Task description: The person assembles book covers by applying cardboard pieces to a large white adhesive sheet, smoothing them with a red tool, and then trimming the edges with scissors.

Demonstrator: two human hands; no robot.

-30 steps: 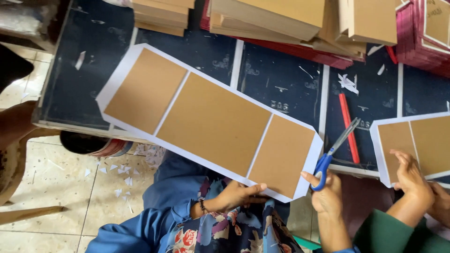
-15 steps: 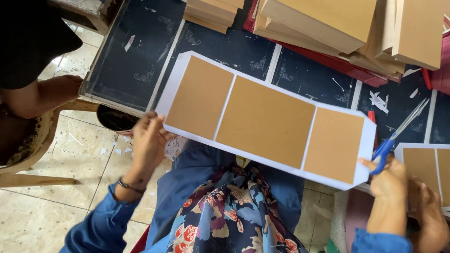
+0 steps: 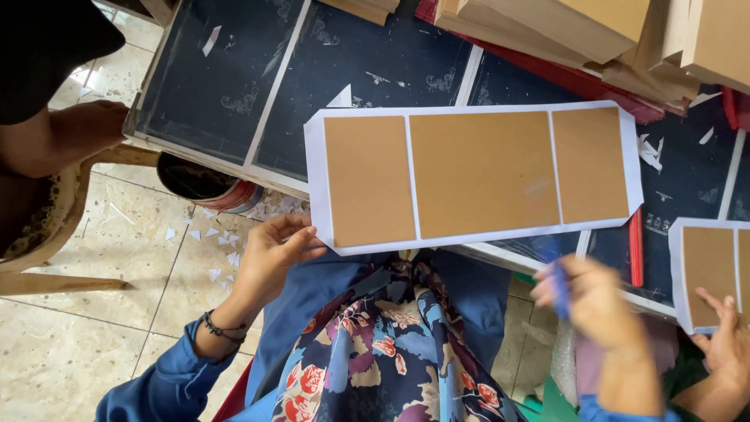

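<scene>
Left hand [image 3: 273,254] pinching the near-left corner of the long white paper sheet with three brown cardboard panels [image 3: 473,176], lying on the dark table [image 3: 367,55]; right hand [image 3: 598,301], blurred, closing around blue scissor handles [image 3: 559,287] below that sheet. Risking creasing or slipping, being gripped at one corner only.

The right hand [image 3: 598,301] is motion-blurred just below the white sheet with three brown panels [image 3: 473,176], so the blue thing [image 3: 559,287] in its grip is anyone's guess. Right of that sheet, a second sheet [image 3: 709,270] runs off the frame edge, and so does another person's hand [image 3: 726,340] under it.
</scene>
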